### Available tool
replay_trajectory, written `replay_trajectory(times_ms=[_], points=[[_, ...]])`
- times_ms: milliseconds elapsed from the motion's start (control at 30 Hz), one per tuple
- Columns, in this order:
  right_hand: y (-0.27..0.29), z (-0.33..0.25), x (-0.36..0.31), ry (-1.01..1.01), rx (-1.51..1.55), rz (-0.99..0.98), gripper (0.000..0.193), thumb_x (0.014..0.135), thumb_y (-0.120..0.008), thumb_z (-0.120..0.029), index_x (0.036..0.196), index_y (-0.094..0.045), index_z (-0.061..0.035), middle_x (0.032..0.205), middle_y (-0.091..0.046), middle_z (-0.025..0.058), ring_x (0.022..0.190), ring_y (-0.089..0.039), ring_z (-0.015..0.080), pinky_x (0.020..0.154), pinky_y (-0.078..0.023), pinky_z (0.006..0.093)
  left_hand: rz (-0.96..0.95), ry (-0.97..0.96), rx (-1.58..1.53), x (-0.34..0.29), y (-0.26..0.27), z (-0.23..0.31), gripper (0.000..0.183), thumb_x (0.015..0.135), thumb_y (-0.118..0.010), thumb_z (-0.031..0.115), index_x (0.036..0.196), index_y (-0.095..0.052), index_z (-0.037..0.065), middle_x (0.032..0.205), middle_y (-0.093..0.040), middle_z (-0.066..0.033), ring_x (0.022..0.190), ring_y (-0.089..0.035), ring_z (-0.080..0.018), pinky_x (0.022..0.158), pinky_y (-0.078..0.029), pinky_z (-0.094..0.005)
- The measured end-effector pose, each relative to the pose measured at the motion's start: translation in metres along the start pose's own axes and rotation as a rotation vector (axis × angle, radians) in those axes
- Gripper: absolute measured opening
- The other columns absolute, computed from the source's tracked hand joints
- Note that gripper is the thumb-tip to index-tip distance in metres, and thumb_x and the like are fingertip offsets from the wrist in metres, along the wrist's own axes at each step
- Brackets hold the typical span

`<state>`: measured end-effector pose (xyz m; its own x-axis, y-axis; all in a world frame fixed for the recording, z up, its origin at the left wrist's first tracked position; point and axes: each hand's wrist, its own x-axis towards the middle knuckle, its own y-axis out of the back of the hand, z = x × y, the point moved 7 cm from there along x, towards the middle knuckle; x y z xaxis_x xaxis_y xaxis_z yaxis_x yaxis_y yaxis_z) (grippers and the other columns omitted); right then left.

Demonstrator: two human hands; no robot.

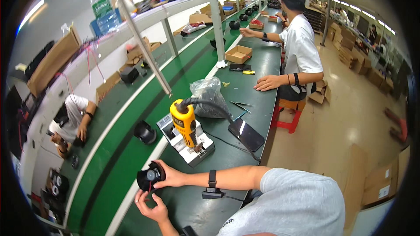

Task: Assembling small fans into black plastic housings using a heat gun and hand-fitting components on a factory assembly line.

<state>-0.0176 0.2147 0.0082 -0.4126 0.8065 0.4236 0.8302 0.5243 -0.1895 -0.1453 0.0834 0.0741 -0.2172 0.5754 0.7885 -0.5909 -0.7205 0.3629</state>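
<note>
A black round speaker-like part (148,177) with a grey centre and a thin red wire hangs over the near edge of the green bench (227,157). My right hand (168,177), with a black band on the wrist, grips its right rim. My left hand (151,209) is just below it, palm up, with fingertips on the lower rim by the red wire. Right behind my hands stands a yellow power tool (184,121) nose-down in a white fixture (194,150), with a black hose running off its top.
A black phone (247,134) and a clear plastic bag (209,96) lie on the bench beyond the fixture. Another black round part (145,132) sits on the green conveyor belt (118,148). A co-worker in a white shirt (299,48) sits further along. Cardboard boxes (238,53) stand there.
</note>
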Motion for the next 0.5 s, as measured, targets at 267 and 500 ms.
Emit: replay_trajectory(times_ms=[267, 500], points=[[0.005, 0.008, 0.002, -0.154, 0.102, 0.093, 0.094, 0.082, -0.084, -0.017, 0.151, -0.022, -0.0028, 0.143, -0.042, 0.0115, 0.136, -0.039, 0.0202, 0.114, -0.033, 0.0365, -0.175, -0.081, -0.082, 0.001, -0.015, 0.018, 0.04, 0.071, -0.073, 0.007, 0.11, -0.069, 0.0, 0.121, -0.067, -0.0163, 0.099, -0.065, -0.0311, 0.07, -0.05, -0.0339], [0.007, 0.009, -0.002, -0.262, 0.215, 0.137, 0.085, 0.084, -0.08, -0.013, 0.149, -0.025, -0.005, 0.139, -0.045, 0.0096, 0.132, -0.043, 0.018, 0.111, -0.036, 0.0361, -0.277, 0.009, -0.251, -0.001, -0.025, 0.013, 0.032, 0.065, -0.074, 0.007, 0.096, -0.072, -0.001, 0.114, -0.07, -0.0192, 0.089, -0.069, -0.0302, 0.076, -0.055, -0.0356]])
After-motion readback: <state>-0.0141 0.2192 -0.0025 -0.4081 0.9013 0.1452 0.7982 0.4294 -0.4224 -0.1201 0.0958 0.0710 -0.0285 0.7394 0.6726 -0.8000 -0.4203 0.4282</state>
